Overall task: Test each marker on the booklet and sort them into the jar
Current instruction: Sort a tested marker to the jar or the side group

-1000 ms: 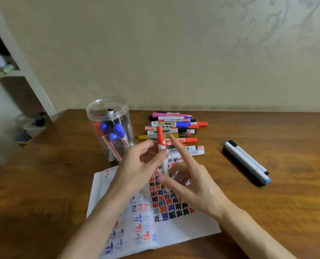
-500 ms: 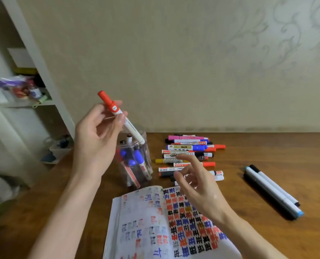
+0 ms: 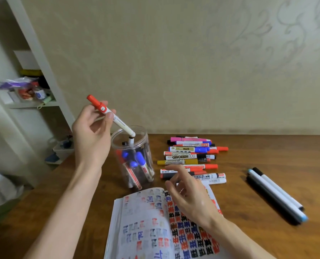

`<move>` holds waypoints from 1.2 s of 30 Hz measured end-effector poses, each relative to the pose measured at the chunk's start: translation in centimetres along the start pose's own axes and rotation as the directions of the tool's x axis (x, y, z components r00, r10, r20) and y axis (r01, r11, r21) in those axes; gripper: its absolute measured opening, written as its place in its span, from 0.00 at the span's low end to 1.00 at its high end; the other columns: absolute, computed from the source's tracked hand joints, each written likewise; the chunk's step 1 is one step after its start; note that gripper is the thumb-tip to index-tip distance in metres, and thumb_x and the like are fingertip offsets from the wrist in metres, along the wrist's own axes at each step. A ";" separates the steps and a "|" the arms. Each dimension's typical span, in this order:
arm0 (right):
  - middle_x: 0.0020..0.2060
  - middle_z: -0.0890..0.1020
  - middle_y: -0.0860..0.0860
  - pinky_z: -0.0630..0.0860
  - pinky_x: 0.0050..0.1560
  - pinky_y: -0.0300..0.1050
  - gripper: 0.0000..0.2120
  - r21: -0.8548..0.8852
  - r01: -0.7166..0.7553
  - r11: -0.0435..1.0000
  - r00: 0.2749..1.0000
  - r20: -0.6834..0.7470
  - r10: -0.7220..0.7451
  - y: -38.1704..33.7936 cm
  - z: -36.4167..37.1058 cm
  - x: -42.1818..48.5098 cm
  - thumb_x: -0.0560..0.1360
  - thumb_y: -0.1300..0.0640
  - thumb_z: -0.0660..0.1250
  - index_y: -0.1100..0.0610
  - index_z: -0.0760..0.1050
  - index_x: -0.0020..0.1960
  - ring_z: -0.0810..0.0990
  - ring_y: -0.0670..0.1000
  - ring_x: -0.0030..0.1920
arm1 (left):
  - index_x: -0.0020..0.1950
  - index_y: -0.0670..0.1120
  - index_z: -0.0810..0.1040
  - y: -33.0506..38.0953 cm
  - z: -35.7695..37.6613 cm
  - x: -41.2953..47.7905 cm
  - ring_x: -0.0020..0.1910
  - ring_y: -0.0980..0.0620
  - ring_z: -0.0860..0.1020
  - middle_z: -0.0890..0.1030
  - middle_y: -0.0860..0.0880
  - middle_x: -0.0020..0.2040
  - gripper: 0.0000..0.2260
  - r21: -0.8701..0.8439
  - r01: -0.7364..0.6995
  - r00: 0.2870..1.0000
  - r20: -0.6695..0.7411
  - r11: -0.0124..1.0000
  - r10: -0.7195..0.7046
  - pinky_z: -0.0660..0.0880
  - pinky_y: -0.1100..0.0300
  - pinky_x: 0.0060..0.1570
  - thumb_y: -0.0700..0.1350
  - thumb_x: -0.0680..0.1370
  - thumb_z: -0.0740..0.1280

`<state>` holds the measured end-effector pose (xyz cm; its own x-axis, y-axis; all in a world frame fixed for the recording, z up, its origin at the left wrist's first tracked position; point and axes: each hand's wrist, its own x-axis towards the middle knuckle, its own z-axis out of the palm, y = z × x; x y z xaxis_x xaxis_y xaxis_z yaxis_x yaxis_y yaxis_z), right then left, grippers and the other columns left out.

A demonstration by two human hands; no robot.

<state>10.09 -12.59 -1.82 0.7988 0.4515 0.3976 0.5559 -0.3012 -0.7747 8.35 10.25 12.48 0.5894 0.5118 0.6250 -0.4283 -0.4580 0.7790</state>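
Wooden surface (image 3: 267,150) fills my feed, with a pale wall behind it. White shelf unit (image 3: 34,104) at far left holds blurred clutter that I can't make out.

Booklet (image 3: 146,221) lies open at the near edge. Its left page has faint red, blue and black test marks, and its right page has dense rows of bold ones.

My left hand (image 3: 92,135) is raised over the left part of the surface, thumb and fingers curled round the red-capped marker (image 3: 110,116). My right hand (image 3: 190,199) hovers over the booklet's upper right page, fingers loose and slightly bent, holding nothing. Its fingertips reach the near edge of the marker pile (image 3: 190,157).

Jar (image 3: 134,165) is clear plastic with no lid and stands upright just beyond the booklet's top left corner. Inside I see several markers on end: blue caps, a red one and some dark ones.

The pile lies right of the jar, roughly parallel, with pink, blue, red, yellow and black caps.

Three long pens (image 3: 274,197) lie side by side, well apart at the right: one black, one white with a blue end, one white with black ends.

The red-capped marker is tilted, cap up and to the left. Its white barrel slopes down so the lower end sits in the jar's open mouth. I can't tell whether it touches the markers inside.
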 end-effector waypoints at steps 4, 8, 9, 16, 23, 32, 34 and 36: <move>0.41 0.81 0.43 0.77 0.36 0.36 0.15 0.026 0.020 0.999 0.999 -0.034 -0.019 0.1 0.0 -0.2 0.84 0.56 0.66 0.46 0.71 0.69 0.83 0.47 0.37 | 0.65 0.52 0.78 -1.5 0.3 -0.3 0.55 0.62 0.83 0.86 0.55 0.55 0.13 0.155 0.077 0.988 0.119 0.985 -0.096 0.79 0.66 0.55 0.41 0.82 0.70; 0.41 0.82 0.45 0.79 0.35 0.49 0.14 0.025 0.022 0.999 0.998 -0.067 -0.020 0.2 -0.5 -0.3 0.84 0.57 0.66 0.44 0.71 0.68 0.82 0.50 0.35 | 0.68 0.55 0.74 -2.2 0.6 -0.9 0.53 0.63 0.84 0.87 0.53 0.54 0.18 0.233 0.087 0.970 0.200 0.969 -0.135 0.80 0.58 0.56 0.42 0.81 0.71; 0.42 0.82 0.45 0.80 0.36 0.50 0.15 0.021 0.019 1.000 0.997 -0.071 -0.018 0.3 -0.6 -0.3 0.84 0.57 0.66 0.44 0.71 0.68 0.82 0.50 0.35 | 0.68 0.56 0.74 -2.2 0.6 -0.9 0.54 0.62 0.84 0.87 0.53 0.55 0.18 0.261 0.067 0.968 0.215 0.963 -0.126 0.81 0.57 0.55 0.43 0.80 0.71; 0.46 0.81 0.42 0.83 0.37 0.50 0.16 0.030 -0.005 1.000 0.996 -0.090 0.008 0.9 -1.0 -0.4 0.84 0.55 0.66 0.42 0.70 0.69 0.84 0.49 0.37 | 0.59 0.51 0.80 -1.8 0.9 -0.7 0.51 0.64 0.80 0.85 0.57 0.51 0.09 0.414 -0.020 0.946 0.302 0.910 -0.117 0.83 0.51 0.51 0.51 0.80 0.71; 0.48 0.81 0.40 0.83 0.36 0.48 0.17 0.024 -0.012 1.000 0.996 -0.092 0.014 0.9 -1.2 -0.5 0.84 0.56 0.66 0.44 0.70 0.70 0.84 0.49 0.37 | 0.56 0.51 0.79 -1.3 1.2 -0.2 0.48 0.65 0.80 0.84 0.57 0.49 0.10 0.446 0.013 0.933 0.316 0.895 -0.172 0.82 0.57 0.47 0.47 0.77 0.75; 0.45 0.82 0.43 0.85 0.39 0.50 0.18 0.036 -0.015 0.999 0.995 -0.102 0.019 0.7 -1.3 -0.7 0.84 0.58 0.67 0.44 0.70 0.70 0.85 0.46 0.38 | 0.63 0.55 0.76 -0.7 1.6 0.3 0.48 0.62 0.80 0.84 0.52 0.53 0.21 0.425 0.089 0.918 0.317 0.901 -0.240 0.81 0.52 0.54 0.40 0.75 0.77; 0.45 0.82 0.42 0.85 0.40 0.50 0.18 0.034 -0.018 0.999 0.995 -0.101 0.021 0.8 -1.3 -0.7 0.83 0.58 0.67 0.45 0.70 0.70 0.85 0.46 0.39 | 0.62 0.57 0.73 -0.8 1.5 0.1 0.46 0.65 0.80 0.82 0.57 0.47 0.23 0.400 0.081 0.921 0.319 0.913 -0.222 0.82 0.52 0.51 0.39 0.74 0.78; 0.45 0.82 0.42 0.85 0.41 0.49 0.18 0.033 -0.019 0.999 0.995 -0.099 0.022 0.8 -1.3 -0.7 0.83 0.58 0.67 0.45 0.70 0.71 0.85 0.46 0.39 | 0.60 0.59 0.72 -0.9 1.3 0.2 0.47 0.63 0.82 0.82 0.57 0.46 0.23 0.394 0.059 0.920 0.336 0.917 -0.203 0.83 0.49 0.52 0.39 0.75 0.78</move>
<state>10.31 -14.27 -2.09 0.8296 0.3594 0.4273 0.5330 -0.2816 -0.7979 9.73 9.82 11.80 0.8591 0.3196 0.3997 -0.0886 -0.6764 0.7312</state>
